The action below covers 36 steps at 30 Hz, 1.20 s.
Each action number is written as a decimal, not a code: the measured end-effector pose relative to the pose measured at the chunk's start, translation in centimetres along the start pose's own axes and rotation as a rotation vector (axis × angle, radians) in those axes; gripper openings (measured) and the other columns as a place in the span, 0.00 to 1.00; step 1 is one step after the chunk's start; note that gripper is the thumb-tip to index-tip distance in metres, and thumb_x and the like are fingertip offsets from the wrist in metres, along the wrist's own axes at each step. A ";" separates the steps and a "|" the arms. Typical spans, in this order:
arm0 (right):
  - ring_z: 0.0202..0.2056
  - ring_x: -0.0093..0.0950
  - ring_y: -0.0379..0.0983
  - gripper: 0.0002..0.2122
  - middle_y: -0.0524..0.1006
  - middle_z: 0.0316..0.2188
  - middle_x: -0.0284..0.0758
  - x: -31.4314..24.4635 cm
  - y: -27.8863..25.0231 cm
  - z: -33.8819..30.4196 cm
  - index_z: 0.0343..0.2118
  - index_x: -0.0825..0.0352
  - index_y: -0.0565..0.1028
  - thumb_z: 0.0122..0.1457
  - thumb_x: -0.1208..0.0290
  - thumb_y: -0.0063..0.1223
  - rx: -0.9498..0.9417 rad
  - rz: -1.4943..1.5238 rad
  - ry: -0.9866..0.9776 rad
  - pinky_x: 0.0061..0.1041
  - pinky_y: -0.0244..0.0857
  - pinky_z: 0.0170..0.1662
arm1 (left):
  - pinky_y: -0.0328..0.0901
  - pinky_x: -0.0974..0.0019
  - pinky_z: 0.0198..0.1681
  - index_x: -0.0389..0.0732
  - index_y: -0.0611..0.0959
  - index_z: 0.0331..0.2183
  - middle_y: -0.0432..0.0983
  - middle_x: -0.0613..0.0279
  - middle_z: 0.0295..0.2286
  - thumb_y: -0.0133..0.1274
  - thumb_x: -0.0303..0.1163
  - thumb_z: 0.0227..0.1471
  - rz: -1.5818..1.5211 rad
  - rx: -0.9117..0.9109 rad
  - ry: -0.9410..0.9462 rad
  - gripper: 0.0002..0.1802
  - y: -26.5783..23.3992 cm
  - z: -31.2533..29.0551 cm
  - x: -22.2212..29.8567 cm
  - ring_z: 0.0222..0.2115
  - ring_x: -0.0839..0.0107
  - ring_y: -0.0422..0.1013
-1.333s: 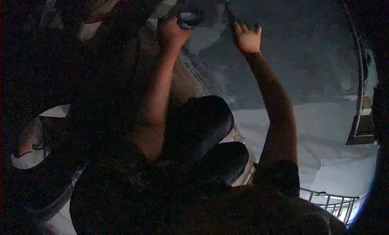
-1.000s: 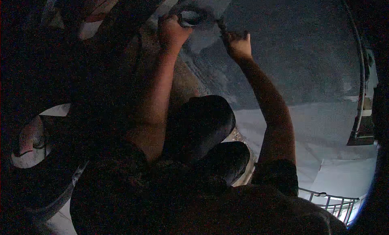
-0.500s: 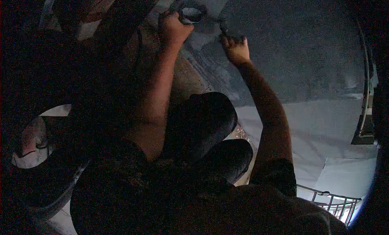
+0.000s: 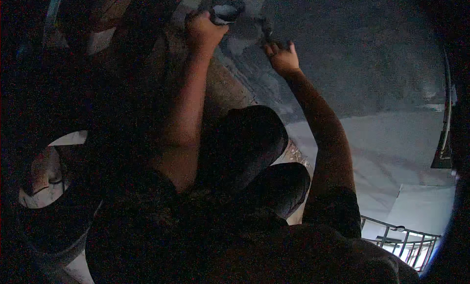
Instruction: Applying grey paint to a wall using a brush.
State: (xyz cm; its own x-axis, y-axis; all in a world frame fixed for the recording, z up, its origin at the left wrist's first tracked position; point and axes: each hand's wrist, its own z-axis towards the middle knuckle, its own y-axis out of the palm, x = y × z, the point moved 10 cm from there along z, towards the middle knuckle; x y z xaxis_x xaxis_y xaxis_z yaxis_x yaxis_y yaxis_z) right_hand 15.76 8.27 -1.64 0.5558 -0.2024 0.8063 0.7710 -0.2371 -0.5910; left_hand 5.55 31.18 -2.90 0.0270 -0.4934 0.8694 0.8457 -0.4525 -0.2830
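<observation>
My left hand is closed around the edge of a small dark-rimmed container with something pale inside. It is held up at the top of the view, close to the grey wall. To its right, my right hand has its fingers bent around a small dark tool. Its upper end lies against or just in front of the wall, a little right of the container. Dim light hides the tool's exact kind. A paler, smeared patch marks the wall surface below the two hands.
Below the dark grey area the wall surface is lighter. A metal railing stands at lower right, and a dark upright edge at far right. My bent knees are between the arms. Deep shadow covers the left side.
Both hands and the container now appear slightly higher and further left; the view itself has shifted a little. The right fingers look somewhat more spread. Both holds continue.
</observation>
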 end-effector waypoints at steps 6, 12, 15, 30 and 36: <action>0.46 0.33 0.70 0.20 0.70 0.49 0.36 -4.4 2.4 -1.3 0.56 0.56 0.64 0.59 0.67 0.40 0.090 0.045 -0.137 0.52 0.55 0.52 | 0.70 0.53 0.36 0.32 0.81 0.36 0.77 0.42 0.30 0.69 0.45 0.24 0.103 0.071 0.108 0.35 -0.7 0.4 1.8 0.32 0.48 0.75; 0.44 0.32 0.71 0.20 0.71 0.46 0.34 -2.7 -1.3 0.8 0.56 0.54 0.63 0.59 0.68 0.40 0.088 0.078 -0.063 0.52 0.55 0.50 | 0.70 0.54 0.37 0.35 0.81 0.33 0.78 0.45 0.30 0.69 0.47 0.23 0.110 0.088 0.062 0.34 -0.4 -0.1 1.2 0.32 0.49 0.75; 0.43 0.32 0.72 0.20 0.72 0.45 0.33 -0.4 -2.1 2.1 0.56 0.54 0.63 0.59 0.69 0.40 0.110 0.063 0.048 0.54 0.54 0.49 | 0.70 0.54 0.37 0.34 0.81 0.34 0.78 0.45 0.30 0.69 0.47 0.23 0.065 0.063 0.085 0.34 -0.9 -0.4 2.3 0.32 0.49 0.75; 0.42 0.32 0.72 0.19 0.72 0.45 0.34 -2.0 0.4 1.0 0.53 0.58 0.67 0.58 0.67 0.43 0.136 -0.008 0.007 0.54 0.54 0.50 | 0.70 0.56 0.40 0.37 0.82 0.35 0.78 0.47 0.32 0.68 0.51 0.23 0.177 0.046 0.068 0.36 1.8 0.6 -0.3 0.33 0.51 0.75; 0.45 0.32 0.72 0.22 0.68 0.52 0.34 -3.0 2.0 1.1 0.58 0.56 0.62 0.58 0.68 0.42 0.193 -0.015 -0.072 0.56 0.51 0.53 | 0.69 0.56 0.40 0.36 0.82 0.33 0.78 0.47 0.32 0.68 0.50 0.24 0.177 0.032 0.095 0.34 1.5 0.6 0.5 0.33 0.50 0.75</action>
State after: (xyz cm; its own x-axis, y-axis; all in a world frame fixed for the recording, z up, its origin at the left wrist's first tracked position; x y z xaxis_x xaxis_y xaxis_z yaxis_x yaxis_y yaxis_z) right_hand 15.93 9.43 -5.23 0.5589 -0.1301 0.8189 0.8210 -0.0517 -0.5686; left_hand 7.14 30.73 -2.61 0.1276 -0.6319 0.7645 0.8486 -0.3295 -0.4140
